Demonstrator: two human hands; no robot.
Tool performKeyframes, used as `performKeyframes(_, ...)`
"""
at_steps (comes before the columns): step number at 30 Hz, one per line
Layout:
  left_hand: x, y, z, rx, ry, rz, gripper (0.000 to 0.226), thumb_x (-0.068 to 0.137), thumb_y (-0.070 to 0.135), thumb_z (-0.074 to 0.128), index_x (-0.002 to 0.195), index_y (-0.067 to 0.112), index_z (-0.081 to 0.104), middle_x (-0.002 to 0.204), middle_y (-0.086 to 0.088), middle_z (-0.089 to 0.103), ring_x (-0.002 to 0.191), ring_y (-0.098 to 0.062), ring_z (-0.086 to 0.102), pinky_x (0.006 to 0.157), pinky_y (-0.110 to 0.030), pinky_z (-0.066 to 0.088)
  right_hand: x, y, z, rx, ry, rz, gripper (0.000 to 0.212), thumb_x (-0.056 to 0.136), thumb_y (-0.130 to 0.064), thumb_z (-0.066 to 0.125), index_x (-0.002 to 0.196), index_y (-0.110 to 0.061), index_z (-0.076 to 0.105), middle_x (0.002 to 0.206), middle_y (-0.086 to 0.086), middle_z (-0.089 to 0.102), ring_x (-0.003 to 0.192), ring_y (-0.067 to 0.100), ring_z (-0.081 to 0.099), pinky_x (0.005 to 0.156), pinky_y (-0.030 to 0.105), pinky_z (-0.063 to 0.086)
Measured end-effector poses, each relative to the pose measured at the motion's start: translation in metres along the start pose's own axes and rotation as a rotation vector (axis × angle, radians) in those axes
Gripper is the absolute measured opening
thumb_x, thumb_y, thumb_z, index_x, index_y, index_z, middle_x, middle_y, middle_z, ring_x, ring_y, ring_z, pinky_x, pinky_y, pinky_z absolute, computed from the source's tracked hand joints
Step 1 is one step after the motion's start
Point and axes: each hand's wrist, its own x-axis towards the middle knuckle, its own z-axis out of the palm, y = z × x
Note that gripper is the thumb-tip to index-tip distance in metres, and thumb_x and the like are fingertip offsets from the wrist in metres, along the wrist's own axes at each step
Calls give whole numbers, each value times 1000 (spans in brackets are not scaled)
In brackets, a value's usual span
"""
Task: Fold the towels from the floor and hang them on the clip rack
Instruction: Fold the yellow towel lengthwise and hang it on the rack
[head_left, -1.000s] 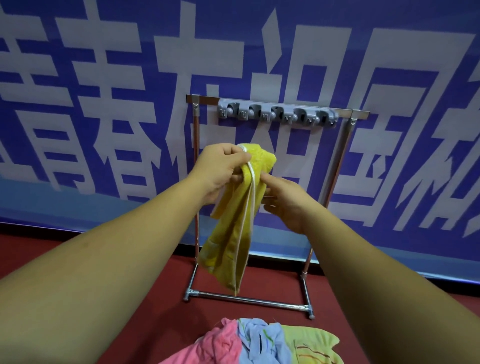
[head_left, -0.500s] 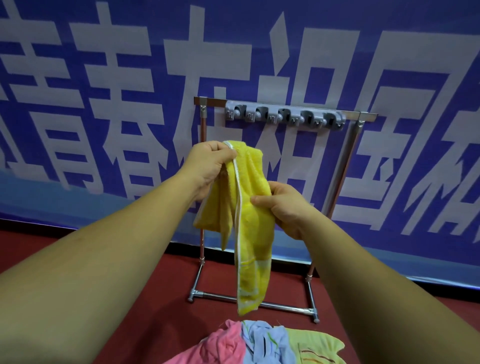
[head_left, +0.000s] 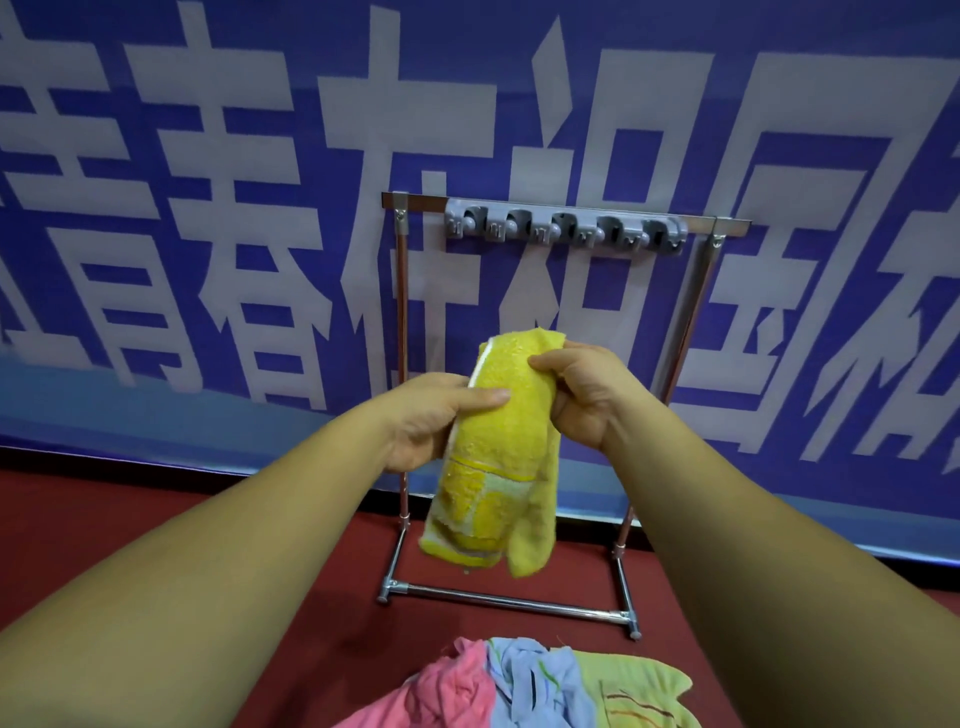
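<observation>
A single wide-angle view is taken from head height, aimed forward and slightly down. The forearms are framed from the lower corners, and the left hand (head_left: 426, 421) and right hand (head_left: 582, 395) are seen close up at centre, gripping a towel (head_left: 498, 431). The rack (head_left: 401, 312) is framed beyond them, with the banner (head_left: 208, 208) filling the upper half. The floor (head_left: 156, 509) and a pile (head_left: 519, 686) are caught at the bottom edge.

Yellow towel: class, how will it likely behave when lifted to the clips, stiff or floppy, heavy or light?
Probably floppy: the yellow towel droops loosely below the left hand and right hand. Likely light: it hangs in mid-air from a grip at its top alone. Its looped pile looks rough, so it seems unlikely to slip.
</observation>
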Motion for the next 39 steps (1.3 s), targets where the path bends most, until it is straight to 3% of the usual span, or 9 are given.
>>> performKeyframes(6, 6, -4, -1, 49, -81, 5, 46, 91, 21, 80, 134, 10, 69, 124, -19, 77, 114, -35, 76, 102, -53, 59, -3, -4, -11, -10, 101, 14, 36, 98, 9, 55, 133, 2, 62, 119, 25, 73, 105, 38, 74, 72, 47, 65)
performKeyframes(14, 1, -23, 11, 210, -226, -55, 45, 92, 1, 80, 135, 9, 69, 127, -15, 77, 120, -33, 74, 103, -49, 59, 0, -11, -17, -95, 193, 39, 35, 100, -12, 64, 134, -3, 60, 117, 17, 74, 103, 32, 74, 77, 45, 61)
performKeyframes(17, -4, -38, 10, 351, -270, -112, 34, 84, -1, 86, 115, 11, 78, 114, -11, 81, 106, -28, 78, 89, -38, 61, 3, -14, -8, -100, 173, 56, 39, 99, -24, 70, 133, -7, 63, 117, 15, 77, 103, 32, 76, 86, 48, 62)
performKeyframes(19, -9, -46, 6, 412, -301, -185, 22, 81, 1, 88, 93, 17, 78, 91, -7, 77, 79, -21, 72, 66, -30, 55, 3, -21, -1, -79, 154, 36, 36, 101, -23, 68, 131, -5, 62, 116, 16, 77, 101, 32, 76, 82, 48, 62)
performKeyframes(21, -14, -52, 0, 467, -297, -231, 22, 78, 9, 92, 89, 16, 74, 82, -6, 67, 69, -15, 60, 55, -24, 45, 3, -31, 7, -62, 141, 5, 31, 102, -20, 67, 127, -3, 62, 116, 18, 76, 99, 32, 75, 75, 46, 60)
performKeyframes(25, -15, -55, -8, 517, -192, -196, 70, 62, 27, 98, 115, -8, 69, 110, -27, 73, 95, -29, 67, 87, -43, 51, 3, -45, 21, -66, 149, -29, 24, 104, -16, 63, 123, -2, 61, 121, 20, 74, 107, 33, 73, 80, 48, 60)
performKeyframes(29, -16, -54, -15, 480, -100, -117, 40, 66, 14, 88, 104, 3, 77, 103, -22, 78, 98, -37, 74, 92, -48, 55, 1, -49, 30, -89, 186, -55, 33, 103, -17, 65, 132, -2, 60, 120, 19, 74, 108, 34, 73, 91, 52, 60)
performKeyframes(32, -18, -54, -18, 389, -85, -98, 42, 78, 1, 83, 119, 4, 76, 117, -19, 79, 114, -41, 75, 104, -57, 57, 3, -58, 32, -82, 229, -95, 40, 99, -21, 68, 135, -4, 60, 121, 17, 74, 108, 36, 73, 99, 57, 57)
performKeyframes(39, -18, -49, -23, 388, -52, 16, 42, 90, -4, 79, 128, 12, 72, 118, -7, 81, 111, -24, 78, 100, -40, 61, -4, -78, 36, -84, 230, -137, 27, 103, -18, 64, 126, -4, 63, 121, 15, 73, 109, 31, 73, 98, 51, 60)
